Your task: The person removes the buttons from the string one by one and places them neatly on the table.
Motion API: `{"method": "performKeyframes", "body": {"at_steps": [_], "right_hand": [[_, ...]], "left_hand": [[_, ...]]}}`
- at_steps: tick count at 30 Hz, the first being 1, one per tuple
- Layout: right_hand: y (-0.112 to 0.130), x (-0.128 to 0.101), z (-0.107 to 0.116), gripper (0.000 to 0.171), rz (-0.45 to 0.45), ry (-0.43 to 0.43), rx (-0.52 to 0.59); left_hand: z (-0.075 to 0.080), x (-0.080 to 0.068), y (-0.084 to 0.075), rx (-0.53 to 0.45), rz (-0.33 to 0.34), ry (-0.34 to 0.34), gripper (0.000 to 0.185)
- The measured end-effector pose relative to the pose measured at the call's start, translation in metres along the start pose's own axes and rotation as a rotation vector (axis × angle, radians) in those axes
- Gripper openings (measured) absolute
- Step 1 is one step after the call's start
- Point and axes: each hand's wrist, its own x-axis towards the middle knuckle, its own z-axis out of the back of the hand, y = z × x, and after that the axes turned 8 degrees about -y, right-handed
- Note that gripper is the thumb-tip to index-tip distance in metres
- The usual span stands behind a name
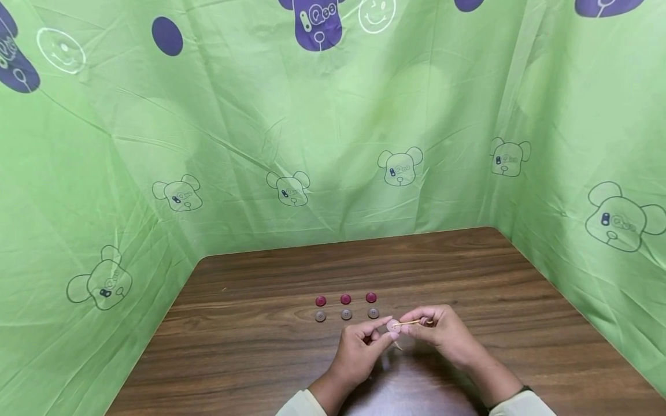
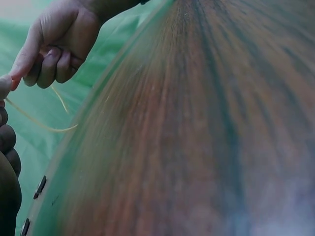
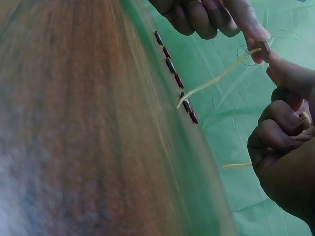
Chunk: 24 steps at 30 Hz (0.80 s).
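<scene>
Between the thumb and fingertips of my left hand (image 1: 359, 351) is a pale pink button (image 1: 393, 327), gripped by its edge. A thin yellow cord (image 1: 410, 323) runs across the button's face, and its loose tail (image 3: 211, 82) hangs out beyond the button in the right wrist view. My right hand (image 1: 446, 335) pinches the cord close beside the button. Its other fingers are curled in, with a bit of cord (image 3: 306, 119) showing among them. Whether the right fingertips also touch the button, I cannot tell.
Beyond the hands, on the brown wooden table (image 1: 250, 358), lie two rows of buttons: dark red ones (image 1: 346, 299) behind and grey-brown ones (image 1: 346, 314) in front. Green printed fabric (image 1: 343, 115) hangs around the table's back and sides.
</scene>
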Motion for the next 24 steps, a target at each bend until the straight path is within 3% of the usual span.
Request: {"method": "performKeyframes", "body": {"at_steps": [14, 24], "right_hand": [[0.0, 0.0, 0.0, 0.014, -0.004, -0.036, -0.032], [0.005, 0.0, 0.0, 0.017, -0.048, -0.106, -0.044]], "left_hand": [[0.007, -0.002, 0.002, 0.003, -0.024, 0.013, 0.033], [0.022, -0.003, 0.008, 0.026, -0.004, -0.015, 0.033]]}}
